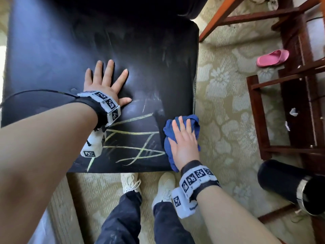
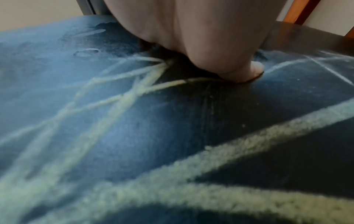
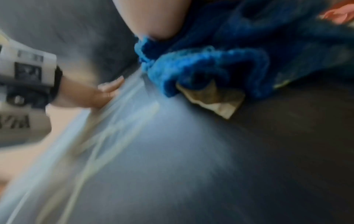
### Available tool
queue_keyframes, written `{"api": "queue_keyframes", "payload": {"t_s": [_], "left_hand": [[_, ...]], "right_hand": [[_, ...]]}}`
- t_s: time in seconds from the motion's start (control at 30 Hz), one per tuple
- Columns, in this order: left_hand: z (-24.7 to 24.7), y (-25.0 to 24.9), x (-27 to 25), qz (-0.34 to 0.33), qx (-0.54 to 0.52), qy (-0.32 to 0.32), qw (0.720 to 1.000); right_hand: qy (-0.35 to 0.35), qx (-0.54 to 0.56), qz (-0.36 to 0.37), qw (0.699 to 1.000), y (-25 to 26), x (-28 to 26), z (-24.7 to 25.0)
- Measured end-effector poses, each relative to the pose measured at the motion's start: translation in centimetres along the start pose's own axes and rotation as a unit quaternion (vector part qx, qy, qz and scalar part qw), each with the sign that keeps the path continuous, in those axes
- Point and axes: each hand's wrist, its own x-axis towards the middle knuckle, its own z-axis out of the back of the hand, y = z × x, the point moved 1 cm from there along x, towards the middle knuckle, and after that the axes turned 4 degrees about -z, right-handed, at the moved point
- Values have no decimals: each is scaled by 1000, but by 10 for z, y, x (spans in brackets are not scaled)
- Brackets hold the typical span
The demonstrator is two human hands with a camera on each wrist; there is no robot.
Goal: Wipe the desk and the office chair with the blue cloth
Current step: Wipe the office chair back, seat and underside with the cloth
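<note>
The black padded chair seat (image 1: 123, 50) fills the head view, with yellowish chalk scribbles (image 1: 137, 141) across its near part. My left hand (image 1: 103, 81) lies flat on the seat with fingers spread, pressing down. My right hand (image 1: 182, 138) presses the bunched blue cloth (image 1: 195, 124) onto the seat's near right corner, fingers straight on top of it. In the left wrist view the heel of my palm (image 2: 210, 45) rests on the seat (image 2: 172, 136) among the chalk lines (image 2: 134, 94). The blurred right wrist view shows the blue cloth (image 3: 220, 63) on the seat (image 3: 191, 151).
Patterned beige carpet (image 1: 228, 120) surrounds the chair. Dark wooden furniture frames (image 1: 260, 111) stand to the right, with a pink slipper (image 1: 272, 58) beside them. A black cylinder with a metal rim (image 1: 290, 185) lies at lower right. My shoes (image 1: 147, 184) stand by the seat's front edge.
</note>
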Motion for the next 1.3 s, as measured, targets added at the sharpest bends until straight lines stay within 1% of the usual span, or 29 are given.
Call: {"api": "queue_keyframes", "payload": {"t_s": [0.07, 0.1, 0.13, 0.17, 0.2, 0.27, 0.3, 0.33, 0.47, 0.53, 0.6, 0.63, 0.67, 0.73, 0.77, 0.8, 0.87, 0.93, 1.03, 1.13, 1.2, 1.3], "left_hand": [[0, -2, -1, 0, -2, -6, 1000], [0, -2, -1, 1, -5, -9, 1000], [0, -3, -2, 1, -10, -14, 1000], [-1, -3, -2, 2, -15, -20, 1000], [-1, -4, -3, 3, -21, -24, 999], [-2, -5, -2, 6, -31, -29, 999], [-2, -5, -2, 8, -35, -30, 999], [-2, -4, -2, 10, -38, -32, 999], [0, -4, -4, 7, -44, -26, 999], [2, -5, -5, 6, -46, -22, 999], [3, -4, -4, 7, -45, -24, 999], [3, -4, -5, 6, -46, -26, 999], [2, -3, -5, 5, -45, -28, 999], [2, -3, -5, 1, -36, -36, 999], [1, -2, -4, 0, -33, -39, 999], [0, -2, -4, -2, -31, -42, 999], [-1, 0, -3, -4, -33, -52, 998], [-2, 1, -3, -6, -39, -56, 998], [-1, 3, -2, -11, -36, -44, 998], [6, 6, -4, -14, -43, -21, 999], [8, 8, -9, -14, -67, -10, 998], [2, 19, -23, 6, -103, -22, 994]], "right_hand": [[-45, 92, -20, 995, 11, 17, 16], [-87, 133, -14, 987, 18, 28, 28], [-130, 151, 2, 980, 28, 41, 40], [-153, 136, 18, 979, 38, 55, 50], [-150, 85, 28, 985, 47, 69, 57], [-89, -61, 27, 994, 59, 85, 54], [-58, -110, 26, 992, 61, 87, 47], [-41, -136, 28, 990, 60, 85, 40], [-35, -145, 42, 988, 38, 52, 16], [-26, -136, 69, 988, 28, 26, 10], [16, -102, 91, 990, 18, 2, 5], [40, -83, 90, 992, 14, -5, 4], [29, -52, 92, 994, 12, -7, 6], [-70, 12, 93, 993, 22, 8, 23], [-112, 28, 79, 990, 33, 24, 32], [-123, 22, 60, 990, 45, 42, 40], [-92, -45, 32, 994, 68, 72, 44], [-61, -109, 27, 992, 76, 77, 32], [-23, -129, 22, 991, 53, 37, 9], [29, -148, 27, 988, 26, 2, -2], [48, -155, 33, 986, 18, 3, -1], [42, -165, 39, 985, 13, 13, 2]]}}
